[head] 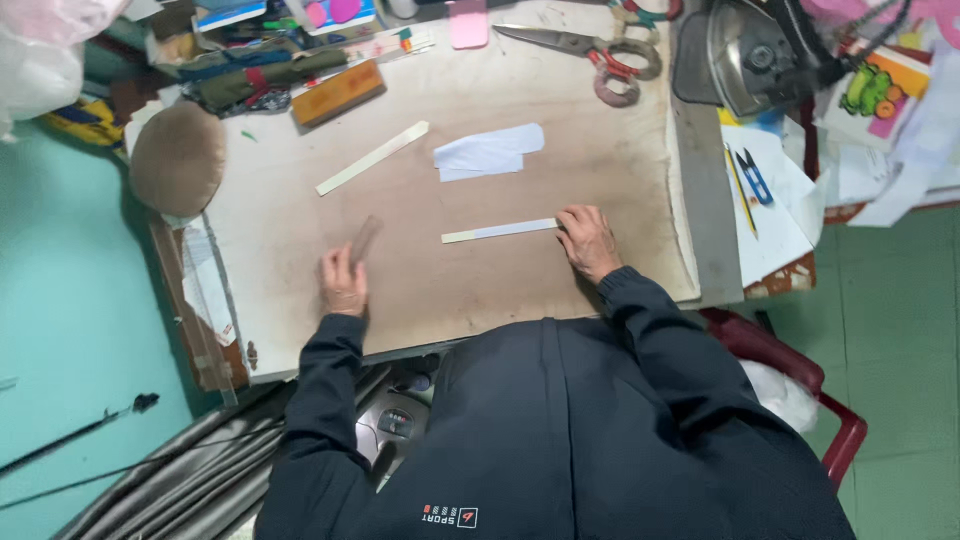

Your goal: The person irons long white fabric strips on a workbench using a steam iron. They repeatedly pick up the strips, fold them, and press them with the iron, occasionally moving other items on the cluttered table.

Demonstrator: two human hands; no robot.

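- The right hand, right of frame centre, rests flat with fingers spread and unclenched, its fingertips pressing the right end of a narrow pale strip of paper or fabric.
- That strip lies at the middle of the worn brown desk, its long axis running nearly left to right, extending leftward away from the right hand; the right hand is clearly the nearer one.
- The left hand, lower left of centre and well apart from the strip, pinches a small see-through ruler-like piece between raised fingers.
- Above the strip lie a pale blue-white fabric scrap and a second cream strip, angled.
- Large scissors with red-wrapped handles sit at the top edge.
- No container shows clearly.
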